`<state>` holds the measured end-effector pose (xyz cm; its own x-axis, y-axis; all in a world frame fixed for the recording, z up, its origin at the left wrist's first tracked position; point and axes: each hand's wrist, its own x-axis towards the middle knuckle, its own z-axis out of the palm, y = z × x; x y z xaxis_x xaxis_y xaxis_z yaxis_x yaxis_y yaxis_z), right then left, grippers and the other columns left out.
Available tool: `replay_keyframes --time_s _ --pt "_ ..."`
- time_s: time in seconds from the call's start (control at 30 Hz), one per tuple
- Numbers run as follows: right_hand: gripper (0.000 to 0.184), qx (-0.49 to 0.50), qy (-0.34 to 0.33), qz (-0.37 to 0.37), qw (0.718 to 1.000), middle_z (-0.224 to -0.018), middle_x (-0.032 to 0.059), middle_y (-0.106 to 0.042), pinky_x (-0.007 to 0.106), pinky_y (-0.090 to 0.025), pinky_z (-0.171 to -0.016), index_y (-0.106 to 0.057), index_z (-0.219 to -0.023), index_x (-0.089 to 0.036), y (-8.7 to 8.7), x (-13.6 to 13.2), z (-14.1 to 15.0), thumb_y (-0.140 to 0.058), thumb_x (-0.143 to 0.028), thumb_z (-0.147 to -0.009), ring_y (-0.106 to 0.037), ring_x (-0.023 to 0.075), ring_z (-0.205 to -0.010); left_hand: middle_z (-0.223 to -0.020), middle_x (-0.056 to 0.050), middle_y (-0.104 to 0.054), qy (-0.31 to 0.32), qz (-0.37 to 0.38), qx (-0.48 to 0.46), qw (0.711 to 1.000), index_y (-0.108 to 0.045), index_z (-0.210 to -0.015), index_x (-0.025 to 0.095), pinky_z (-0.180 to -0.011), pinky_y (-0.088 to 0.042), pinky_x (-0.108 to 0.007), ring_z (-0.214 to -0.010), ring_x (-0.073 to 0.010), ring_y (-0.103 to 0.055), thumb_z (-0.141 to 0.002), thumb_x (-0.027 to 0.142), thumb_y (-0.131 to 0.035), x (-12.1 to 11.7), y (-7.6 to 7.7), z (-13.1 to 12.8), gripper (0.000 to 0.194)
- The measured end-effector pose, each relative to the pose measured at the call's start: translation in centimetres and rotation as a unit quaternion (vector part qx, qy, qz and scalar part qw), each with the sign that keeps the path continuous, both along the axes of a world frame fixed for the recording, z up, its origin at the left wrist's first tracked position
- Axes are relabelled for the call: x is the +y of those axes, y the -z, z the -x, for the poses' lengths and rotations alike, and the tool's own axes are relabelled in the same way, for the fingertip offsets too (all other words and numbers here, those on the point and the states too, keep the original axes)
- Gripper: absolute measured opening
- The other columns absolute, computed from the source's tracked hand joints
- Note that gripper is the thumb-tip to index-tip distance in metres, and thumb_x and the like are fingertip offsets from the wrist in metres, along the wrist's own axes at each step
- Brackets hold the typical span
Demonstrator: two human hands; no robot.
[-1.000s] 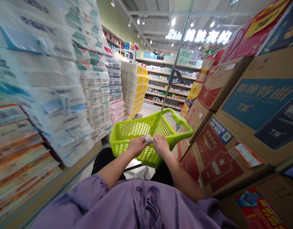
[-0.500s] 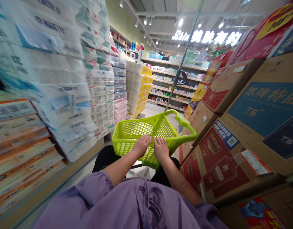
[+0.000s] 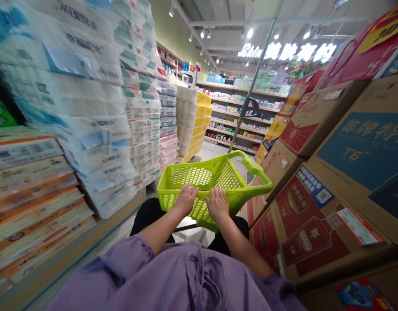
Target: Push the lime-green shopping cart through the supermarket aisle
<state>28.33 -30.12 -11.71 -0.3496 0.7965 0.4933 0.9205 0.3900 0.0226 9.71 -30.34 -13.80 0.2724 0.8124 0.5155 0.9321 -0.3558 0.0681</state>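
Observation:
A bright green plastic shopping cart (image 3: 247, 196) with a latticed basket stands between my knees, its curved handle out to the right. My left hand (image 3: 186, 201) is closed loosely over the basket's near rim, fingers slanting to the right. A short way to the right, my right hand (image 3: 217, 204) holds the same rim, fingers over the top and thumb on the outer side. A narrow gap separates the two hands. Inside the visible part of the basket I see only its lattice walls. A thin metal pole (image 3: 253, 82) rises behind the basket.
Wrapped tissue packs (image 3: 98, 125) tower on the left, beside orange-and-white packs (image 3: 33, 190) low down. Farther ahead is a stack of yellow-and-white paper packs (image 3: 192, 123). Cardboard boxes (image 3: 318, 216) line the right closely. Stocked shelves (image 3: 231, 114) stand at the back.
My hands have moved slightly apart along the rim, the left one shifting left. The whole view has swung a little, so cart and stacks appear farther right.

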Motion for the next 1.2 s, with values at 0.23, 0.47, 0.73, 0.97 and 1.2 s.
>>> replay_keyframes --time_s 0.23,0.47,0.73,0.97,1.2 --pt "0.041 0.001 -0.034 -0.030 0.999 -0.121 0.0146 -0.061 0.041 -0.025 -0.109 -0.055 -0.127 -0.011 -0.2 0.3 -0.6 -0.037 -0.033 -0.098 -0.047 0.0271 -0.117 -0.137 -0.016 -0.052 -0.045 0.017 0.001 0.999 -0.050 -0.133 0.012 -0.112 -0.032 -0.047 -0.135 -0.0264 -0.039 -0.082 0.001 -0.035 0.0 1.1 3.5 0.054" --pt "0.036 0.021 -0.020 -0.063 0.998 -0.112 0.0119 -0.063 0.041 -0.024 -0.107 -0.057 -0.124 -0.016 0.3 0.6 0.0 -0.040 -0.031 -0.097 -0.047 0.0261 -0.112 -0.136 -0.012 -0.053 -0.017 -0.001 0.010 1.000 -0.051 -0.132 0.016 -0.114 -0.030 -0.048 -0.137 -0.0274 -0.035 -0.083 0.003 -0.039 -0.4 1.2 2.8 0.052" --pt "0.032 0.018 -0.020 -0.093 0.995 -0.111 0.0119 -0.063 0.041 -0.026 -0.107 -0.058 -0.121 -0.014 0.9 0.8 -0.2 -0.047 -0.024 -0.093 -0.048 0.0256 -0.111 -0.134 -0.016 -0.055 -0.141 -0.014 -0.011 0.990 -0.054 -0.128 0.011 -0.114 -0.031 -0.048 -0.132 -0.0284 -0.041 -0.084 0.006 -0.036 -1.5 2.7 9.3 0.048" --pt "0.032 0.013 -0.011 -0.086 0.996 -0.112 0.0126 -0.063 0.041 -0.025 -0.107 -0.058 -0.120 -0.014 0.9 0.8 0.2 -0.046 -0.023 -0.092 -0.049 0.0257 -0.109 -0.136 -0.016 -0.053 -0.007 0.009 -0.015 1.000 -0.049 -0.133 0.010 -0.114 -0.030 -0.046 -0.136 -0.0251 -0.037 -0.078 0.001 -0.039 0.1 1.3 1.4 0.056" --pt "0.037 -0.001 -0.023 -0.071 0.997 -0.115 0.0128 -0.062 0.040 -0.023 -0.110 -0.057 -0.123 -0.011 0.9 0.6 -0.6 -0.046 -0.016 -0.088 -0.045 0.0261 -0.113 -0.138 -0.013 -0.052 0.023 0.008 -0.011 1.000 -0.052 -0.131 0.014 -0.112 -0.033 -0.042 -0.134 -0.0236 -0.039 -0.082 0.003 -0.040 0.0 1.1 1.5 0.051"
